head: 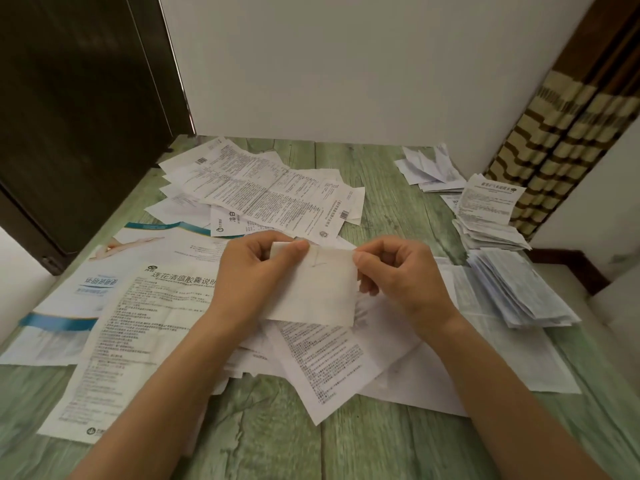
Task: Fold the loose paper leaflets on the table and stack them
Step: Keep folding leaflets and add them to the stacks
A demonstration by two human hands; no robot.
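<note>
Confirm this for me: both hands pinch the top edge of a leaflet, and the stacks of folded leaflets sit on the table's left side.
Wrong on the side. The left hand and right hand do pinch the leaflet by its top edge, but the stacks of folded leaflets sit on the right side of the table, as the head view shows.

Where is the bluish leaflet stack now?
Head view: the bluish stack lies at the table's right edge, beside the right hand, nearer than the white stack.
</note>
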